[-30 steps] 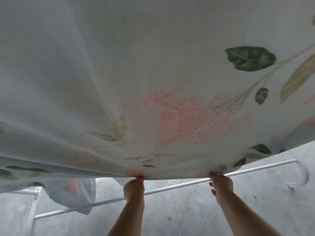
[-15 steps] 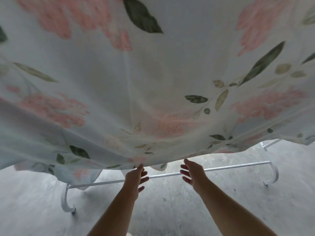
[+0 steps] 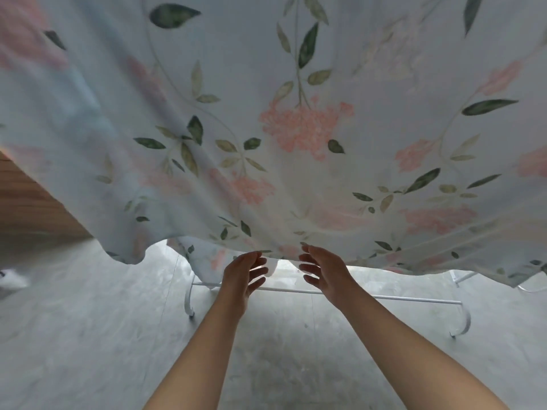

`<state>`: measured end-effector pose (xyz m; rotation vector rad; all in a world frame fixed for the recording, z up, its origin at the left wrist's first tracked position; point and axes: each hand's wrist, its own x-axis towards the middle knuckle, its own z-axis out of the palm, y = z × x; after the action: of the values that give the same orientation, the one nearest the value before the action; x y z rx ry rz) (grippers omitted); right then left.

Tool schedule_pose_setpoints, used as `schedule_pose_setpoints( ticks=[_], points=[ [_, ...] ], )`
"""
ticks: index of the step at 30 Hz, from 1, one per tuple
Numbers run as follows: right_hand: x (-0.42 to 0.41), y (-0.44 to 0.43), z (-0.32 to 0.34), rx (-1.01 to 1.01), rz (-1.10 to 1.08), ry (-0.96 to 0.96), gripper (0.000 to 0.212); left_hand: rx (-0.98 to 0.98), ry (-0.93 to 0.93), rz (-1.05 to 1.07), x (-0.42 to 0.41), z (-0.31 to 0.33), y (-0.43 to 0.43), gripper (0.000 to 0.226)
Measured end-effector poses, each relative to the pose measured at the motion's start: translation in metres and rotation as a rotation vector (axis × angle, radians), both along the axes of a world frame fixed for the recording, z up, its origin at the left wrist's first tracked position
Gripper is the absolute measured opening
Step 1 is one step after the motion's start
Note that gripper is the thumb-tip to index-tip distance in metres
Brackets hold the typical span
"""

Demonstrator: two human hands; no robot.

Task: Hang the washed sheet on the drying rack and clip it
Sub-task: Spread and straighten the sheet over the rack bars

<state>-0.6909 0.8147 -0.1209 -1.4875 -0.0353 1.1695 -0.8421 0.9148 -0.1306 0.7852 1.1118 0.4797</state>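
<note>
Across the upper frame billows the pale floral cotton sheet; my left hand and right hand are open, gripping nothing. Unclipped, it could slide off the white metal drying rack.

My one head camera looks forward and down, close under the sheet, past my forearms to the floor.
</note>
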Motion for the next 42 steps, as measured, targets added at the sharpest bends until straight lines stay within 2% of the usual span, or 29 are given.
schedule_pose_setpoints(
  ticks=[4, 10, 20, 24, 26, 28, 30, 33, 34, 36, 39, 40, 42],
  points=[
    [-0.065, 0.030, 0.044, 0.077, 0.041, -0.041, 0.014, 0.063, -0.067, 0.037, -0.069, 0.050, 0.026, 0.011],
    [-0.134, 0.108, 0.108, 0.232, 0.128, -0.124, 0.016, 0.295, -0.083, 0.122, -0.153, 0.118, 0.099, 0.012],
    [-0.161, 0.277, 0.201, 0.408, 0.379, -0.382, 0.019, 0.547, -0.132, 0.321, -0.184, 0.201, 0.247, 0.017],
    [-0.166, 0.341, 0.225, 0.428, 0.459, -0.559, 0.015, 0.720, -0.011, 0.384, -0.192, 0.214, 0.297, 0.016],
    [-0.176, 0.373, 0.239, 0.425, 0.497, -0.667, 0.011, 0.857, 0.120, 0.456, -0.198, 0.223, 0.327, 0.012],
    [-0.190, 0.403, 0.248, 0.421, 0.522, -0.772, 0.005, 0.937, 0.296, 0.488, -0.205, 0.230, 0.354, 0.025],
    [-0.201, 0.432, 0.252, 0.420, 0.520, -0.886, 0.007, 0.967, 0.436, 0.448, -0.210, 0.234, 0.378, 0.040],
    [-0.217, 0.467, 0.257, 0.375, 0.465, -1.010, 0.034, 1.024, 0.527, 0.292, -0.215, 0.237, 0.398, 0.013],
    [-0.222, 0.472, 0.260, 0.336, 0.448, -1.035, 0.041, 1.049, 0.488, 0.247, -0.216, 0.237, 0.401, 0.011],
    [-0.231, 0.478, 0.264, 0.266, 0.400, -1.069, 0.040, 1.070, 0.319, 0.138, -0.218, 0.233, 0.404, 0.013],
    [-0.235, 0.483, 0.264, 0.287, 0.314, -1.115, 0.025, 1.112, 0.122, -0.014, -0.223, 0.223, 0.410, 0.016],
    [-0.237, 0.483, 0.264, 0.290, 0.301, -1.128, 0.016, 1.118, 0.088, -0.052, -0.224, 0.222, 0.412, 0.014],
    [-0.239, 0.478, 0.266, 0.303, 0.255, -1.124, 0.012, 1.162, 0.053, -0.116, -0.225, 0.222, 0.417, 0.011]
  ],
)
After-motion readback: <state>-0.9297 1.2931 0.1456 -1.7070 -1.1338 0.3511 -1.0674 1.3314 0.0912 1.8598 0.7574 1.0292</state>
